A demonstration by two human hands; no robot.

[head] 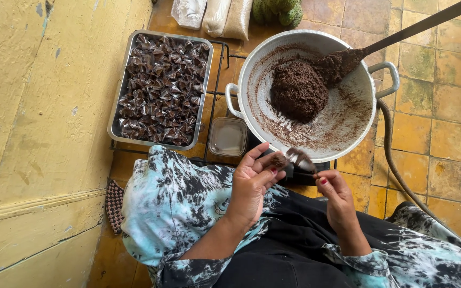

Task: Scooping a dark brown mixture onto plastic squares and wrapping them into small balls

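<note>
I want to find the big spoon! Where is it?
The wooden spoon leans in the big metal pan, upper right of the head view, its scoop resting on the brown mound, handle sticking out towards the top right corner.

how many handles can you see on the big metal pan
2. One loop handle sticks out on the pan's right rim, the other on its left rim beside the tray of wrapped sweets. The long wooden spoon resting in the pan isn't counted.

Soft, even daylight; sharp overall, perhaps slight blur at fingertips.
</note>
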